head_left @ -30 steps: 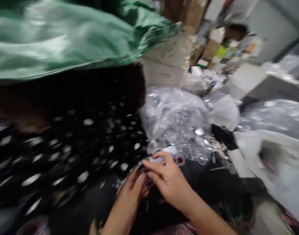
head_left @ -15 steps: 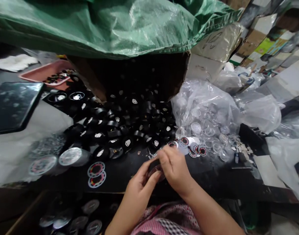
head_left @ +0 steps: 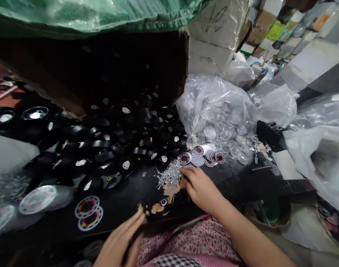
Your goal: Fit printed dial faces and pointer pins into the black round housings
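Note:
My left hand (head_left: 122, 239) is low at the bench's front edge, fingers stretched out and thumb apart. I see nothing in it, though its palm side is hidden. My right hand (head_left: 199, 187) reaches over the bench, fingers extended and slightly bent, fingertips at the right side of a heap of small silvery pins (head_left: 170, 173). Just beyond those fingertips lie printed round dials (head_left: 185, 158) with black and red rings. Between the hands sits a small dark ring-shaped part (head_left: 163, 202) on the worn bench top (head_left: 136, 193).
Many black round housings (head_left: 126, 164) spill from a carton (head_left: 186, 63) under a green plastic sheet (head_left: 102, 16). Clear round covers lie in a plastic bag (head_left: 213, 96). Two dials (head_left: 87, 207) and wrapped dial stacks (head_left: 38, 200) are at left. A small screwdriver (head_left: 255, 157) lies at right.
My hands have parted from the dark round thing they held together. The left went down and left to the bench edge; the right now reaches the pins. The view has shifted right.

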A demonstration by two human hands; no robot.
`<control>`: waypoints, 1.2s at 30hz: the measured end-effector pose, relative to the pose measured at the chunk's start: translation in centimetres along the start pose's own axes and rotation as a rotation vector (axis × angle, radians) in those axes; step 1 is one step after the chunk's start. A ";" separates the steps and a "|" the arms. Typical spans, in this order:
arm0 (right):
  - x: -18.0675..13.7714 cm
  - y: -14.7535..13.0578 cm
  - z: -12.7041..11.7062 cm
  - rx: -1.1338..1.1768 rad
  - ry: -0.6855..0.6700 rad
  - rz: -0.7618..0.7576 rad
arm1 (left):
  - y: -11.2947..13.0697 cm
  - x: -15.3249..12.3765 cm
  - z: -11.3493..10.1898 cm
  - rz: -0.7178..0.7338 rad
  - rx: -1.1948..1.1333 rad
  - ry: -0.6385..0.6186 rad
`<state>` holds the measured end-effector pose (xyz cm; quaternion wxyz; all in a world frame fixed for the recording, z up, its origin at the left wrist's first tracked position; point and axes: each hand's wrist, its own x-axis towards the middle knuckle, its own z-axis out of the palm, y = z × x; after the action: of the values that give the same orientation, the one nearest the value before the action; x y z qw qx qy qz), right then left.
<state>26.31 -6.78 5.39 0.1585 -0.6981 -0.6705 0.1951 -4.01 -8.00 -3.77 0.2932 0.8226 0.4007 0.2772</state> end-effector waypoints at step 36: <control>0.5 15.2 -6.0 0.201 -0.021 0.158 | 12.8 14.8 16.2 0.131 0.338 -0.075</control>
<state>42.53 -6.79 3.21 0.2048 -0.7271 -0.5922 0.2805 21.28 -6.58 -2.39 0.1466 0.8943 0.3758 0.1935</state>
